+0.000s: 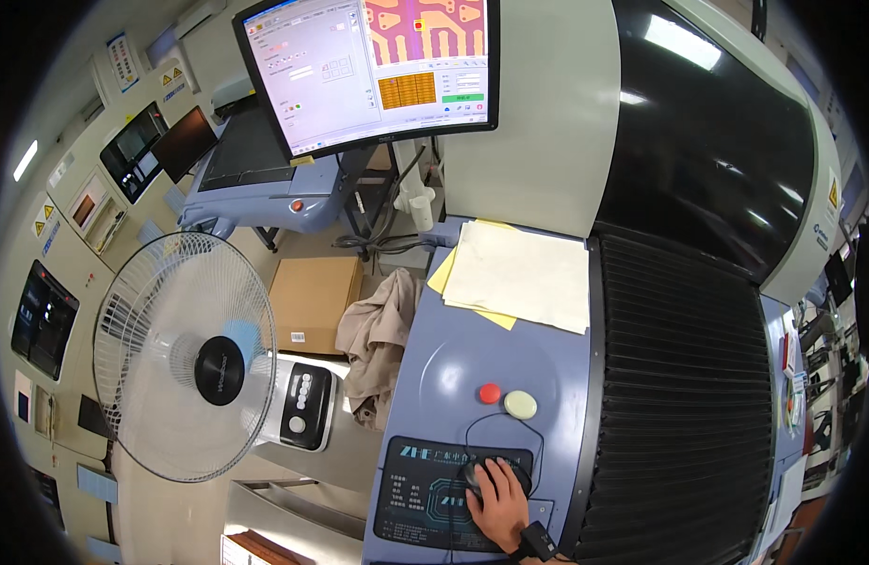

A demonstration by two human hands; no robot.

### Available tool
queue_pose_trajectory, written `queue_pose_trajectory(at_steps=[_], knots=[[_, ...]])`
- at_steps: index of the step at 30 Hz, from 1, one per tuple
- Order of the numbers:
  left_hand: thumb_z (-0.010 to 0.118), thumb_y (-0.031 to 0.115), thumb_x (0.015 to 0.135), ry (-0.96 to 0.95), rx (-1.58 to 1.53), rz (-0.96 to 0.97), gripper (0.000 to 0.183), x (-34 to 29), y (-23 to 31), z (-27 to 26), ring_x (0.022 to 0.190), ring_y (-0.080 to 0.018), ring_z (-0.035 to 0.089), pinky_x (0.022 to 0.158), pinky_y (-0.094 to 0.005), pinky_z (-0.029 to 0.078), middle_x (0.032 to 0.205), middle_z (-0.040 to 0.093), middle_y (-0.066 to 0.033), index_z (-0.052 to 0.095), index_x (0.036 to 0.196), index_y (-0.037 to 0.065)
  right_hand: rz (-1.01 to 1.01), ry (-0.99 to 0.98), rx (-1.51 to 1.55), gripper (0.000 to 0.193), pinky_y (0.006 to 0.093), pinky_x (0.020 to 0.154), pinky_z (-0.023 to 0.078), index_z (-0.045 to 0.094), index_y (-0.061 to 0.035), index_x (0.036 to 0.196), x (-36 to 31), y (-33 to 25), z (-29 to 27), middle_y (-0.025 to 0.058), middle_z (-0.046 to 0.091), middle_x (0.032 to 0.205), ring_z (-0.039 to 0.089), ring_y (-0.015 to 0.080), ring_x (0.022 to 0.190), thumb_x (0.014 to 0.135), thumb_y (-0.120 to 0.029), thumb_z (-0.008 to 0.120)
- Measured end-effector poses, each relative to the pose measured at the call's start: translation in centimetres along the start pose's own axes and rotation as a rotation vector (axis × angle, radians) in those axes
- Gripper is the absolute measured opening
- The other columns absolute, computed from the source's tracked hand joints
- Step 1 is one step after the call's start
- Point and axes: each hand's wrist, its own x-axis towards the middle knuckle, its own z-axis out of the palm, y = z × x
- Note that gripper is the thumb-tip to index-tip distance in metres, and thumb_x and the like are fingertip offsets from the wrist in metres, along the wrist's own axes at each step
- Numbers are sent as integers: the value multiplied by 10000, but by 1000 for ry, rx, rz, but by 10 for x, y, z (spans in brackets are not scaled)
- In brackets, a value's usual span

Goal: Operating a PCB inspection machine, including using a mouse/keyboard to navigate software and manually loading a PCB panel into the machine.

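Observation:
My right hand [499, 505] rests palm down over a dark computer mouse [472, 477], its fingers curved round it. A black strap with a small device [538, 540] circles that wrist. Beneath the mouse lies a black printed mouse pad [411, 508] on the blue-grey machine ledge [453, 367]. The mouse's thin cable loops up and back over the ledge. A red button [490, 394] and a pale green button [521, 405] sit just beyond the pad. On the monitor [368, 75] above is a software window with a magnified circuit pattern. My left hand is out of view.
White and yellow sheets [519, 273] lie at the ledge's far end. Black ribbed bellows [684, 405] run along its right side. To the left stand a fan [185, 358], a cardboard box [312, 301] and a crumpled beige cloth [378, 330]. Cables hang behind.

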Motion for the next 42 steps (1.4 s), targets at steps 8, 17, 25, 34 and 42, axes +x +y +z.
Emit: queue_pose_trajectory(at_steps=[8, 17, 25, 34, 42], knots=[[432, 246, 1003, -104, -6, -26, 545, -14, -12, -5, 1335, -407, 409, 1114, -473, 319, 1434, 468, -227, 377, 1471, -25, 6, -16, 0, 490, 452, 956, 514, 596, -20, 1237, 3, -1, -3, 184, 572, 1258, 556, 403, 1183, 801, -176, 755], [454, 209, 959, -857, 757, 211, 601, -164, -192, 52, 1393, -486, 311, 1167, -510, 244, 1491, 363, -312, 334, 1507, -5, -36, 49, 49, 477, 468, 1005, 483, 596, 7, 1215, 8, -14, 2, 206, 569, 1258, 538, 409, 1205, 792, -140, 759], [385, 260, 996, 12, 32, 125, 543, -20, -40, 23, 1311, -516, 381, 1095, -560, 297, 1421, 426, -328, 389, 1437, -57, -52, 85, -19, 424, 468, 988, 496, 611, -48, 1223, 0, 1, 3, 195, 561, 1262, 533, 408, 1201, 825, -138, 726], [308, 317, 1038, 82, 17, 168, 558, -5, -20, 16, 1218, -549, 460, 1014, -615, 357, 1342, 496, -346, 452, 1358, -117, -78, 99, -8, 373, 469, 997, 487, 642, -83, 1193, 0, 2, 2, 188, 567, 1258, 522, 412, 1214, 832, -136, 718], [282, 304, 1060, 121, 41, 294, 550, -9, -24, 18, 1163, -577, 496, 949, -672, 384, 1296, 521, -371, 448, 1319, -152, -77, 105, -8, 356, 470, 999, 484, 646, -91, 1190, -1, 1, 4, 180, 566, 1268, 515, 410, 1229, 844, -144, 708]])
